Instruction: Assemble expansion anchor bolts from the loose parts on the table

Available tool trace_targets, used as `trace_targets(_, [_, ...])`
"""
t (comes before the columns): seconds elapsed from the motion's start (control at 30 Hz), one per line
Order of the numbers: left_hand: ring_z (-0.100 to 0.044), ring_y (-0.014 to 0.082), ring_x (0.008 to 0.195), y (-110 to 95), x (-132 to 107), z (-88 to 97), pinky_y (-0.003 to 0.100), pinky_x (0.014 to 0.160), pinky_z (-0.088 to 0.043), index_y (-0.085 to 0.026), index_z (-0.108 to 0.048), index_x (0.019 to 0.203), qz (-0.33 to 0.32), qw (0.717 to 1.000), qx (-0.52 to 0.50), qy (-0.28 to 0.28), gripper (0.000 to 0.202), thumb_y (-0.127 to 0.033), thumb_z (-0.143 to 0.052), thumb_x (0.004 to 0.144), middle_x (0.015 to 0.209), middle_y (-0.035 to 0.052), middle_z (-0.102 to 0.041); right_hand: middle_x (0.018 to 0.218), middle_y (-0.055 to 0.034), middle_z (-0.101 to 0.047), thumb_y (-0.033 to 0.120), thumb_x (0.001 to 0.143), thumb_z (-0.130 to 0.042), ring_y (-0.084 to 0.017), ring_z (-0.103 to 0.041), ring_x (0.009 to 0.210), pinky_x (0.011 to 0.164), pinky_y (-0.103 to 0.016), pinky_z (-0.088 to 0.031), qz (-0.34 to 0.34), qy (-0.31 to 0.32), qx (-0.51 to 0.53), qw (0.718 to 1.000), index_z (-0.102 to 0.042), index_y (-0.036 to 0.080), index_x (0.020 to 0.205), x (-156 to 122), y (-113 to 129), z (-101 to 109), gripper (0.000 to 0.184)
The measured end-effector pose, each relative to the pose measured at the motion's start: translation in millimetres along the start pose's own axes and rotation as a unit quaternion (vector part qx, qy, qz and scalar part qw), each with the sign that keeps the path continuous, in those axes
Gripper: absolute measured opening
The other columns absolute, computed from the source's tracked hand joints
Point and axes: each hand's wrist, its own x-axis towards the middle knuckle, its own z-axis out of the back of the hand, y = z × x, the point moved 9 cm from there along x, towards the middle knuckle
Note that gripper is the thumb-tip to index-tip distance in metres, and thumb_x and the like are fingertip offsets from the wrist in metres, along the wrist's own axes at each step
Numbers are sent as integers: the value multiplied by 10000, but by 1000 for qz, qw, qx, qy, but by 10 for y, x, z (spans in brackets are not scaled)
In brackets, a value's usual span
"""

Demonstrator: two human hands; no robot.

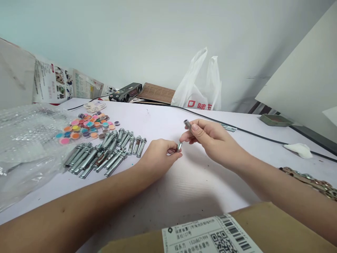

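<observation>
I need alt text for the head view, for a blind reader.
The left hand pinches a small metal piece while the right hand holds a metal cylinder, over a white table. Metal bolts and colourful discs lie to the left.

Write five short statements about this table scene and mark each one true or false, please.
1. The right hand holds a metal cylinder. True.
2. The left hand is empty. False: the left hand pinches a small metal piece.
3. The metal bolts lie right of both hands. False: the metal bolts lie left of both hands.
4. The coloured discs lie beyond the metal bolts. True.
5. The cardboard box carries no label. False: the cardboard box carries a printed label.
</observation>
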Motion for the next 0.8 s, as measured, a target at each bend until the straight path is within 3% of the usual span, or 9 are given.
trace_targets(0.17, [-540,134,632,-34,-1,6,260,610,-364,-206,-667,713,-10,1000,14,-1,184,-327,-547,783,654,-27,-622,1067,-66,-659,443,979,-334,-147,-580,974,879,-352,-437,42,2,18,999,-393,204,957,-48,26,-141,247])
trace_targets(0.37, [-441,107,536,-49,4,30,243,550,-326,-186,-596,591,-11,1000,17,-18,223,-318,-558,767,545,-38,-525,1254,-79,-563,416,988,-326,-151,-534,1125,914,-353,-427,16,49,20,998,-343,222,946,-91,-28,-308,200])
trace_targets(0.5, [-409,103,519,-49,4,29,243,534,-311,-184,-582,574,-8,1000,18,-16,240,-327,-550,764,525,-41,-490,1277,-75,-547,441,983,-323,-158,-484,1208,945,-365,-416,-1,50,25,998,-334,233,943,-93,-77,-315,212])
trace_targets(0.63, [-455,114,556,-42,12,17,254,570,-342,-181,-593,582,-4,1000,8,-11,242,-331,-537,763,555,-27,-540,1282,-83,-534,451,982,-320,-179,-460,1245,952,-374,-418,-7,56,34,998,-330,239,963,-86,-96,-323,213])
trace_targets(0.8, [-425,106,549,-58,17,20,245,545,-317,-172,-573,569,-3,1000,9,-8,251,-321,-530,766,543,-32,-511,1195,-87,-544,395,989,-325,-200,-447,1260,878,-343,-461,19,71,-14,997,-342,238,982,-76,-80,-336,158])
